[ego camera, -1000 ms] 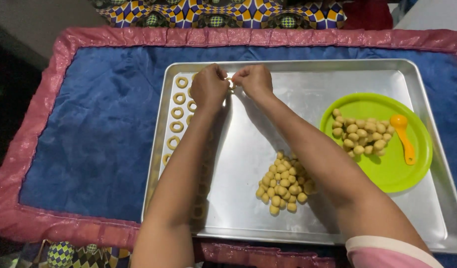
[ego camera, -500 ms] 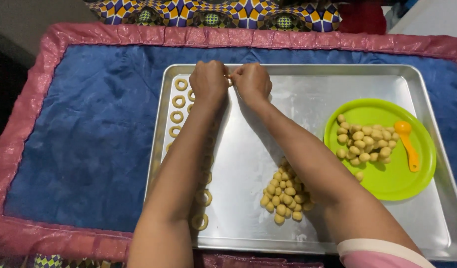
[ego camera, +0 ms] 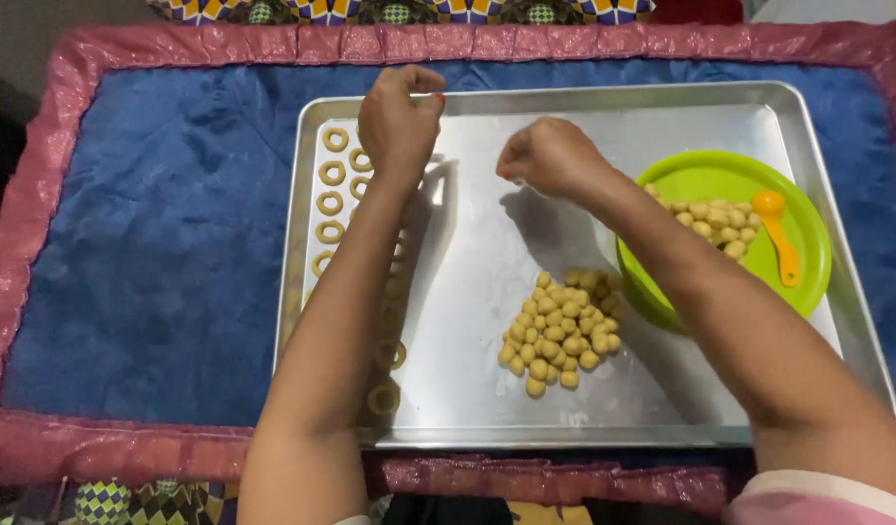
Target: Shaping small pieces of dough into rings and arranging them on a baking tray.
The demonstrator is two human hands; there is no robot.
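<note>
On your tray (ego camera: 467,408), dough rings (ego camera: 331,202) line the left edge, the ball pile (ego camera: 559,332) sits center, and the plate (ego camera: 705,175) rests right.

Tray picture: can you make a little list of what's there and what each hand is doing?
tray: silver, on a blue cloth
dough rings: rows along the tray's left side
dough balls: pile on the tray
green plate: more balls, orange spoon
left hand: closed, above the rings
right hand: closed, over bare tray

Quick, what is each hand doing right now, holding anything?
Left hand: curled shut above the dough rings; contents cannot be told.
Right hand: curled shut over the metal tray; contents cannot be told.
</note>
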